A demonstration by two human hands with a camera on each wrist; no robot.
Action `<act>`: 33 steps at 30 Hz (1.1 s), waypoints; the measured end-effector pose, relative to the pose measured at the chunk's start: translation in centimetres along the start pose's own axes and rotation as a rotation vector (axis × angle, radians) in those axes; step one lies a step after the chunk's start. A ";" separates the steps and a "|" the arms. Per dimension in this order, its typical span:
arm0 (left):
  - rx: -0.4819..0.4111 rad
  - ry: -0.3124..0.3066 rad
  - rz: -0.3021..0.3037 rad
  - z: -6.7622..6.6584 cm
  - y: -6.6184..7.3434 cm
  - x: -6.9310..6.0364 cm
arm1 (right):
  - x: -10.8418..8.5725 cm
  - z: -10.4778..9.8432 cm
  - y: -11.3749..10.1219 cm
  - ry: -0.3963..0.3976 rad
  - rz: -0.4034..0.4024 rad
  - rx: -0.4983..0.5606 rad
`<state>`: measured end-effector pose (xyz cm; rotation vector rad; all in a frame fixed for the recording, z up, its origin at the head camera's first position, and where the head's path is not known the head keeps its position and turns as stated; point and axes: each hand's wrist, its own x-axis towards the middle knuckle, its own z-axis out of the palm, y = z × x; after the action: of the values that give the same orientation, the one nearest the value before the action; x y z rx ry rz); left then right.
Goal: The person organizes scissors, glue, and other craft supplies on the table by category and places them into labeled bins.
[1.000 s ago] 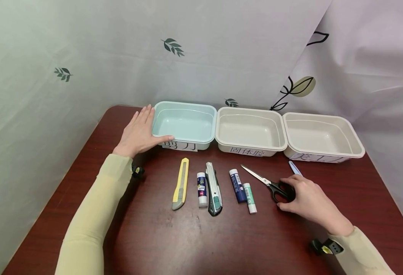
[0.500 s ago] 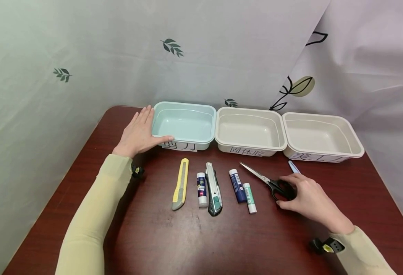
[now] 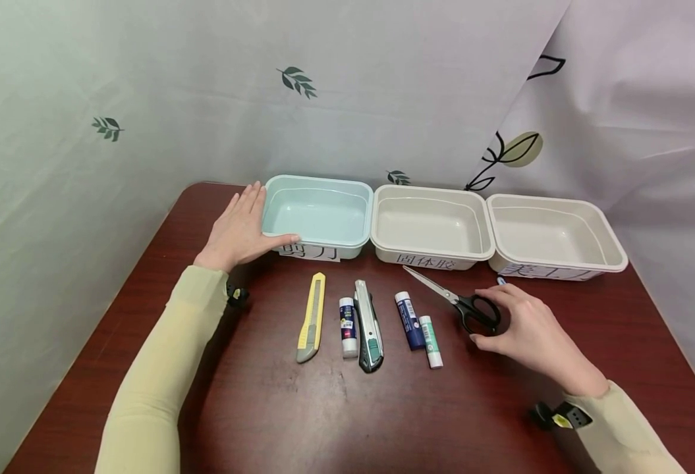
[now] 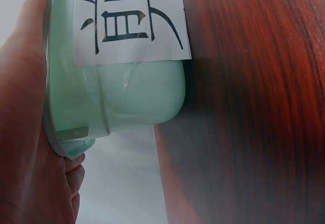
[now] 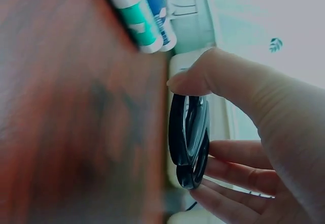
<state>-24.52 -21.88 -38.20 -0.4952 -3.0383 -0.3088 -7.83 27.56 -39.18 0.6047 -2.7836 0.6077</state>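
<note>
My right hand (image 3: 533,336) grips the black handles of a pair of scissors (image 3: 479,312) between thumb and fingers. Their silver blades point up and left, toward the middle tub. In the right wrist view the handles (image 5: 189,132) look raised off the table. My left hand (image 3: 237,227) rests on the left corner of a light blue tub (image 3: 323,246), fingers straight along its side and thumb over the front rim. The left wrist view shows that tub's labelled wall (image 4: 137,92) close up. Behind my right hand, a small blue tip (image 3: 501,280) shows, the rest hidden.
Two beige tubs, one in the middle (image 3: 433,253) and one at right (image 3: 557,260), continue the row. In front lie a yellow box cutter (image 3: 311,317), a silver-and-green box cutter (image 3: 369,326) and several glue sticks (image 3: 431,342). A pale curtain (image 3: 383,99) hangs behind the table.
My right hand has shifted a little up and left, carrying the scissors with it. The pale blue object behind it is now more covered. My left hand stays on the blue tub.
</note>
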 end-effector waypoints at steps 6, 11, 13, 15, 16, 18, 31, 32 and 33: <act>-0.003 -0.005 -0.001 0.0 0.0 0.0 | 1.3 -0.4 -0.8 0.055 -0.040 0.012; -0.004 -0.005 -0.002 0.0 0.0 0.0 | 2.6 -0.7 -1.4 0.070 -0.050 0.034; -0.007 -0.005 -0.002 0.0 0.0 0.0 | 3.1 -0.8 -1.5 0.082 -0.061 0.043; -0.005 -0.006 -0.003 0.0 0.0 0.0 | 3.7 -0.9 -1.7 0.092 -0.071 0.045; -0.005 -0.005 -0.003 0.0 0.0 0.0 | 4.0 -1.0 -1.7 0.097 -0.075 0.045; -0.004 -0.004 -0.004 0.0 0.0 0.0 | 4.6 -1.1 -1.8 0.101 -0.079 0.048; -0.002 0.001 -0.006 0.1 -0.1 0.0 | 8.7 -1.0 -2.7 0.102 -0.058 0.127; -0.002 0.001 -0.006 0.2 -0.1 0.0 | 9.0 -1.0 -2.8 0.105 -0.063 0.132; -0.002 0.002 -0.007 0.2 -0.1 0.0 | 9.4 -0.9 -2.9 0.108 -0.066 0.136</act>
<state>-24.55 -21.97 -38.39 -0.4845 -3.0384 -0.3127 -14.77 22.37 -34.55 0.6673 -2.6263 0.7965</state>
